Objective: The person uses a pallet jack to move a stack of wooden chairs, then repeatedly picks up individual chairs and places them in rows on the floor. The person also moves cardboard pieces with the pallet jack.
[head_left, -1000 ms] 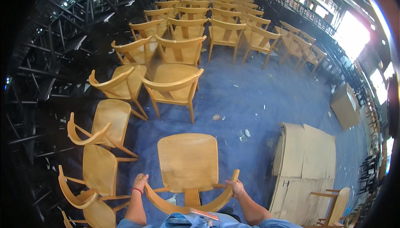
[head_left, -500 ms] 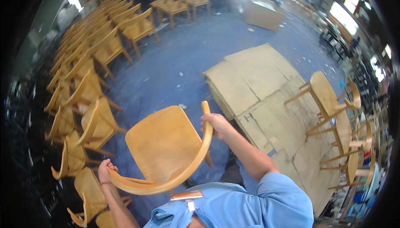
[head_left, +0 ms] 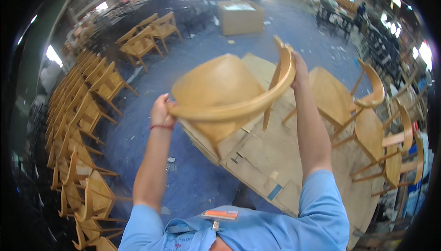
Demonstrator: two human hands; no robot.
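Observation:
A light wooden chair [head_left: 216, 83] with a curved back rail is held out in front of me, over the edge of the cardboard-covered platform [head_left: 271, 168]. My left hand [head_left: 163, 111] is closed round the left end of the rail. At the rail's right end, my right hand [head_left: 299, 69] grips the wood, its fingers partly hidden behind it. The seat faces up and away from me and looks slightly blurred. Just right of my right arm, another wooden chair [head_left: 331, 96] stands on the cardboard.
Rows of similar chairs [head_left: 87, 113] line the left side of the blue floor [head_left: 147, 145]. A few more chairs [head_left: 142, 42] stand farther off. A big cardboard box [head_left: 241, 18] sits at the far middle. More chairs [head_left: 367, 131] crowd the platform's right side.
The held chair has risen and moved forward and right, from over the floor to over the cardboard platform. Both arms have stretched out, and my view has turned right.

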